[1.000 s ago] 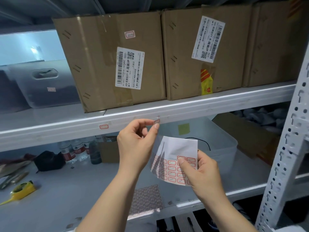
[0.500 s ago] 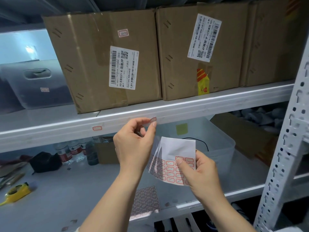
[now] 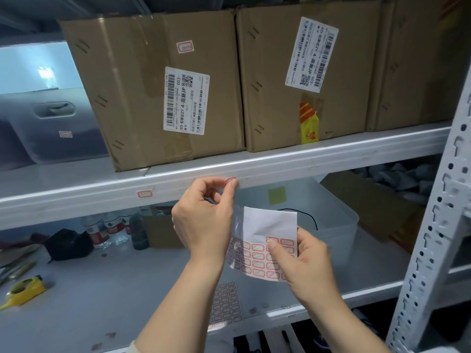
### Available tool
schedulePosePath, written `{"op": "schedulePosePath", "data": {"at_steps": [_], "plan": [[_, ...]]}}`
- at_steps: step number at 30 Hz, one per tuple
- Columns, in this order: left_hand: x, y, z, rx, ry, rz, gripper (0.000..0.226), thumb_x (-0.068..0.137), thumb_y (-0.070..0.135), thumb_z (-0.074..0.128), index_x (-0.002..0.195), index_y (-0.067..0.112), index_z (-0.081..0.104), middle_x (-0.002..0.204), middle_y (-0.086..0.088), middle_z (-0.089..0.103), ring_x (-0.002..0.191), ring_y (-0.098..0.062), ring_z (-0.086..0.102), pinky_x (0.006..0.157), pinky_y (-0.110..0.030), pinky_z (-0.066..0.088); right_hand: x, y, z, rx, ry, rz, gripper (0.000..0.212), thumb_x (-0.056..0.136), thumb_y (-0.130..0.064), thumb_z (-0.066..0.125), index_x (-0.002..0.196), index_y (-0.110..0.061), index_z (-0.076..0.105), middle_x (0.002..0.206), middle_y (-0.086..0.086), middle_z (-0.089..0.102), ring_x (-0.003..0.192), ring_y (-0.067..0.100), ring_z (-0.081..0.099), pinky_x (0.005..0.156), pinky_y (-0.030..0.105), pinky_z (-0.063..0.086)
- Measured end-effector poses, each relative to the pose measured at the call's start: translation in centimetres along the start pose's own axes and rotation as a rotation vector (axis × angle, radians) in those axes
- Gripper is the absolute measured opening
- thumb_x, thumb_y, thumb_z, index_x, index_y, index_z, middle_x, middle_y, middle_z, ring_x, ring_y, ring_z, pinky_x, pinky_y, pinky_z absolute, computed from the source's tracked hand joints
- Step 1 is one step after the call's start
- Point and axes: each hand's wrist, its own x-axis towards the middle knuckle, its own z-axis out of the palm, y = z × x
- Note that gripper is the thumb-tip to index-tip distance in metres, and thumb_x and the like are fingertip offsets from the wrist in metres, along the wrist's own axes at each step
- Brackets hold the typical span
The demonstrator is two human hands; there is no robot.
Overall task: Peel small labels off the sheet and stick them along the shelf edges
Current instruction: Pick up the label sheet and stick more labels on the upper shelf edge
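Observation:
My left hand (image 3: 204,220) pinches a small red-bordered label (image 3: 230,180) between thumb and forefinger, right at the front edge of the upper shelf (image 3: 305,161). My right hand (image 3: 303,261) holds the folded label sheet (image 3: 265,248) lower down, thumb on its rows of red-bordered labels. One label (image 3: 144,193) sits stuck on the shelf edge to the left. A second label sheet (image 3: 225,305) lies flat on the lower shelf.
Cardboard boxes (image 3: 158,87) stand on the upper shelf beside a translucent bin (image 3: 51,123). On the lower shelf are a clear tub (image 3: 331,220), water bottles (image 3: 109,230), a black object (image 3: 68,244) and a yellow tape dispenser (image 3: 23,291). A perforated upright (image 3: 433,238) rises at right.
My left hand rose a little, carrying the peeled label up to the shelf edge. My right hand with the sheet stayed roughly in place.

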Motion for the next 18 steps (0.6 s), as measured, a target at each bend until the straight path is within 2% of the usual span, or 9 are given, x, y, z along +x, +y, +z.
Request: {"op": "schedulePosePath", "data": {"at_steps": [4,8,18], "plan": [[0.00,-0.07,0.09,0.014,0.010,0.005,0.018,0.079,0.049,0.081,0.077,0.033,0.072,0.059,0.013,0.063,0.060,-0.005,0.062,0.060,-0.026,0.050,0.00,-0.18,-0.16,0.007,-0.010,0.004,0.021,0.090,-0.001,0.072,0.097,-0.020,0.078,0.089,-0.001,0.083,0.084,0.021,0.080,0.073,0.048,0.066],[0.00,-0.10,0.21,0.001,0.028,-0.009,0.021,0.078,0.049,0.082,0.076,0.032,0.070,0.061,0.015,0.065,0.060,-0.004,0.063,0.060,-0.026,0.051,-0.10,-0.30,-0.30,0.006,-0.027,-0.006,0.021,0.090,-0.002,0.071,0.098,-0.020,0.078,0.088,-0.003,0.083,0.084,0.019,0.080,0.069,0.038,0.066],[0.00,-0.43,0.39,-0.011,0.057,-0.017,0.032,0.075,0.049,0.084,0.064,0.032,0.059,0.060,0.016,0.063,0.057,-0.006,0.059,0.058,-0.022,0.045,-0.34,-0.74,-0.92,0.007,-0.027,-0.015,0.022,0.090,-0.001,0.072,0.097,-0.021,0.078,0.088,-0.003,0.083,0.083,0.018,0.080,0.071,0.040,0.066]]}}
